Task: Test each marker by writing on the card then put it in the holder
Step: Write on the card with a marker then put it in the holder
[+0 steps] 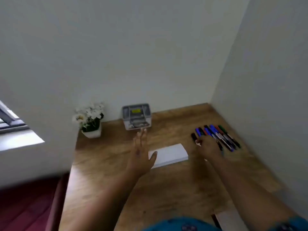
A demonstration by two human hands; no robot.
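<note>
So the left hand was flat out with straight fingers, holding nothing, thumb over the left edge of the white card. The gray holder sat just past its fingertips against the wall, with a little flower pot off to its left. The right hand was down on the near ends of the markers spread on the worktop, fingers curled, but too blurry to tell if it really gripped one.
</note>
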